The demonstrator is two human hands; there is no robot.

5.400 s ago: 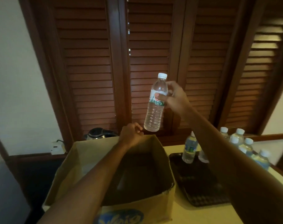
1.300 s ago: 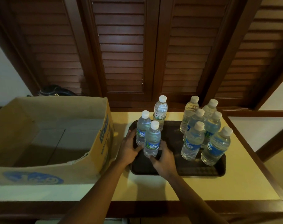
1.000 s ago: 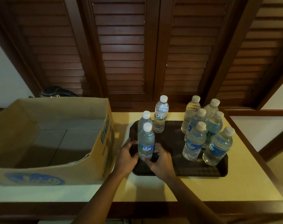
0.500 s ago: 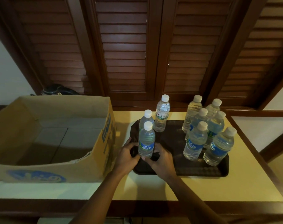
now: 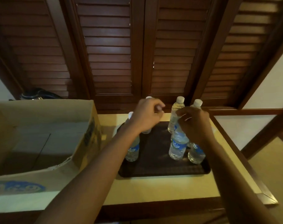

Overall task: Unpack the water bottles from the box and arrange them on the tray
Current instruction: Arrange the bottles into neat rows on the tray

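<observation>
A dark tray [image 5: 153,168] lies on the cream counter with several clear water bottles standing on it. My left hand [image 5: 145,116] is raised with curled fingers in front of the back-left bottle, whose white cap [image 5: 148,97] shows above my knuckles. My forearm partly covers a blue-label bottle [image 5: 133,151] at the tray's left. My right hand [image 5: 194,125] is closed over the top of a blue-label bottle [image 5: 178,145] in the right cluster. Another bottle [image 5: 196,155] stands beside it, and two [image 5: 178,105] are behind it. The cardboard box [image 5: 87,139] stands open at the left, and no bottles show in the visible part.
Dark louvred wooden doors rise right behind the counter. A black kettle [image 5: 34,94] sits behind the box. The counter [image 5: 153,188] has a wooden front edge and ends just right of the tray, with floor below.
Both hands left the front-left bottle and rose toward the back of the tray, the left to the back-left bottle, the right onto the right cluster. The view tilted slightly.
</observation>
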